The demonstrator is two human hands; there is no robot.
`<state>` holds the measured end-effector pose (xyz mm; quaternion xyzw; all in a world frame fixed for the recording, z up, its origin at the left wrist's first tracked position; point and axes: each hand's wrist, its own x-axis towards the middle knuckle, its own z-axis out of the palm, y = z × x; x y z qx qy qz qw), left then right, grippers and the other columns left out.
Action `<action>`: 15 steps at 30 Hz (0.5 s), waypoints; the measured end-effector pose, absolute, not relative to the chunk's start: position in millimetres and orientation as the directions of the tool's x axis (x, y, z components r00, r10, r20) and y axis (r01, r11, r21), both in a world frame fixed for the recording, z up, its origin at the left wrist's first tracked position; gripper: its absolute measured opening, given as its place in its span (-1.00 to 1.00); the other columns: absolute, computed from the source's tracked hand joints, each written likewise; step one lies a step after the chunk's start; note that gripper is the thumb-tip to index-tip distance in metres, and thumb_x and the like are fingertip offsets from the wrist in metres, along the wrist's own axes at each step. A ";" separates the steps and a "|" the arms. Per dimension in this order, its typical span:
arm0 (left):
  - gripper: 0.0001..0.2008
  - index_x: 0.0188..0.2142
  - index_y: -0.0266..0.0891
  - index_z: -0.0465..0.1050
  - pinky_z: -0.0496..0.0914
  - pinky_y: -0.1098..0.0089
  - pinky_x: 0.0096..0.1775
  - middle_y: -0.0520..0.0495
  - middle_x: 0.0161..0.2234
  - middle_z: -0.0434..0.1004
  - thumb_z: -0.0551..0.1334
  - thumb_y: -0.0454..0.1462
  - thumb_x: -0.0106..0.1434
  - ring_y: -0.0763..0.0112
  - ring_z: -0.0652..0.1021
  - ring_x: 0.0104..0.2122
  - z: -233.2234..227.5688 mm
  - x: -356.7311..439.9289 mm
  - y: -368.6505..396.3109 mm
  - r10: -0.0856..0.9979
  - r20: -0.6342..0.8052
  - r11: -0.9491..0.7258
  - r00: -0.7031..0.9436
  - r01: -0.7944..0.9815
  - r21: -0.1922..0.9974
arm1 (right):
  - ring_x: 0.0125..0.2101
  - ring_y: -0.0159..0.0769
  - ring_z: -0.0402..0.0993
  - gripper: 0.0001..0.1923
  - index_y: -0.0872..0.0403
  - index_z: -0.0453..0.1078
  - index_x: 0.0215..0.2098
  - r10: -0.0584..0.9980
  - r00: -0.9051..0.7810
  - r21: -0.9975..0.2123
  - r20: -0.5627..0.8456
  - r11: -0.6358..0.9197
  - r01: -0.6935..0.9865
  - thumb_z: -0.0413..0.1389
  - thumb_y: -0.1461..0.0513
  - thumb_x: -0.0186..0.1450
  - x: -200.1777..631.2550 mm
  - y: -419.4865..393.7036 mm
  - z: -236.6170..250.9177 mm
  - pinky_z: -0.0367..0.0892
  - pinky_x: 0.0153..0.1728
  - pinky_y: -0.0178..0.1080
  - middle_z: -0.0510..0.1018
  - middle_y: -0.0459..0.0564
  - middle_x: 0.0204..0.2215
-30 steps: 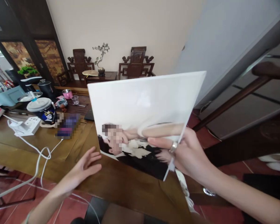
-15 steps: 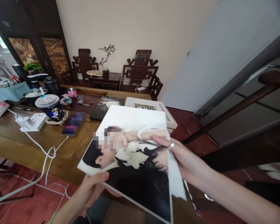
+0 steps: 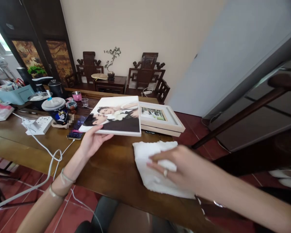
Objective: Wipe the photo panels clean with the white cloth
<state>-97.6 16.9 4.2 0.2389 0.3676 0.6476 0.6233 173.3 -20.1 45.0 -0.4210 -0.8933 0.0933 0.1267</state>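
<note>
The only view looks from the person's head, forward and down across the table [image 3: 116, 165] close below, with the carved chairs [image 3: 147, 72] and pale wall [image 3: 126, 26] farther off.

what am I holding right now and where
Left grip holds the photo panel by its near edge, toward the left corner. Right grip is at the white cloth or tissue; blur hides whether it's held.

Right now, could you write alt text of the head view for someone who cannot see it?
A person's left hand holds a photo panel of two people above a wooden table, while the right hand is at a white cloth or tissue. A framed photo lies beyond; at left are a lidded cup and smartphone.
</note>
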 end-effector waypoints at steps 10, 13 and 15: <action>-0.83 -0.24 -0.28 0.49 0.50 0.47 -0.33 0.02 -0.43 0.60 0.17 -0.38 0.18 0.47 0.59 -0.48 27.8 -83.9 72.0 0.994 -0.057 -0.007 -0.095 -0.571 0.821 | 0.13 0.14 0.28 -0.44 0.33 0.16 0.21 0.527 -0.766 0.300 0.367 0.713 0.634 0.03 0.44 0.23 89.6 89.0 63.7 0.21 0.06 0.07 0.33 0.37 0.18; -0.83 -0.22 -0.25 0.50 0.48 0.47 -0.29 0.03 -0.43 0.59 0.18 -0.36 0.20 0.48 0.59 -0.46 37.1 -89.9 77.2 0.995 -0.044 -0.010 -0.085 -0.549 0.836 | 0.04 0.05 0.38 -0.39 0.31 0.14 0.24 0.545 -0.753 0.251 0.369 0.721 0.646 -0.11 0.53 0.22 78.2 102.4 59.7 0.32 -0.09 -0.04 0.44 0.30 0.09; -0.84 -0.20 -0.23 0.50 0.47 0.47 -0.22 0.02 -0.38 0.61 0.20 -0.32 0.23 0.46 0.61 -0.37 41.8 -95.0 76.8 0.997 -0.036 -0.009 -0.071 -0.544 0.839 | 0.04 0.02 0.38 -0.39 0.29 0.16 0.23 0.544 -0.749 0.218 0.379 0.734 0.643 -0.14 0.55 0.21 76.1 107.1 63.1 0.32 -0.10 -0.07 0.47 0.25 0.08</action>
